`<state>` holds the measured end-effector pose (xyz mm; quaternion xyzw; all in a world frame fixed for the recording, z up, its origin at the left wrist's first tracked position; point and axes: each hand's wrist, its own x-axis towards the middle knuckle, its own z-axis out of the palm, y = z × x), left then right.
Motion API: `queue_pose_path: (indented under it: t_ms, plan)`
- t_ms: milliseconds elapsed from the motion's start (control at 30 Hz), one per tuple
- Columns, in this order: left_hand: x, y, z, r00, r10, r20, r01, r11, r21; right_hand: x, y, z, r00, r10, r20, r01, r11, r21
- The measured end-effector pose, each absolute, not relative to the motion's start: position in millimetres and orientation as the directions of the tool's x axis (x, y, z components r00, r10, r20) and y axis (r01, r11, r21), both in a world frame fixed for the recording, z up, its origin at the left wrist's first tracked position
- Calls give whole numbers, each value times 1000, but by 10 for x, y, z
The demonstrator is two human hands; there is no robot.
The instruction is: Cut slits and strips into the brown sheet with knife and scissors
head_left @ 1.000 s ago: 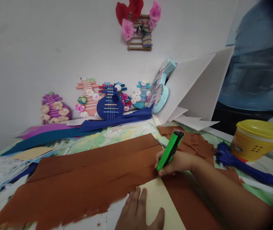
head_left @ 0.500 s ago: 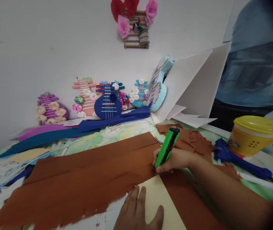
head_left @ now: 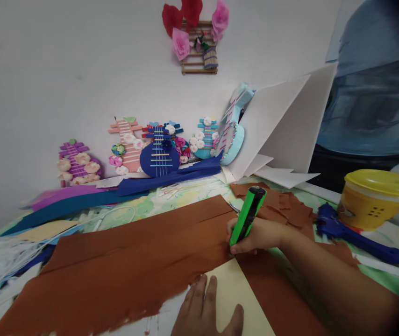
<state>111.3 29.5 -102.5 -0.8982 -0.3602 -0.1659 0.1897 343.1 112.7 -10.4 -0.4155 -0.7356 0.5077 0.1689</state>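
Observation:
In my right hand (head_left: 255, 235) is a green and black marker (head_left: 247, 215), gripped upright with its lower end at the far corner of a pale yellow card (head_left: 239, 291). My left hand (head_left: 206, 310) lies flat with fingers spread, pressing on that card's left side. Under the card spreads a large brown sheet (head_left: 125, 261) with a ragged near edge, and a white surface shows below it. The marker's tip is hidden by my fingers. Just behind my right hand, the metal end of a tool, perhaps scissors, pokes out over the brown sheet.
To the right lie a blue glue gun (head_left: 360, 235) and a yellow lidded tub (head_left: 378, 198). Brown scraps (head_left: 280, 205) sit behind my right hand. Several decorated lute-shaped crafts (head_left: 159, 156) and white boards (head_left: 273, 121) lean at the back. White cords (head_left: 6, 252) are heaped at left.
The whole view has shifted slightly, so everything appears a little right and lower. Both hands keep their places on the card and marker.

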Motion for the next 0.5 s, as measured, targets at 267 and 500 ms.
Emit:
queue_pose_path:
  t_ms: [267,500]
  plan:
    - [1073,395,-907,832,355,426,531,-732,-427,3449,1148,-119,-619,760,-198,475,162,-865]
    - [1192,359,-665,866,230,444,460,-715,-527,3337,1130,-96,-493,868,55,305,232,-924]
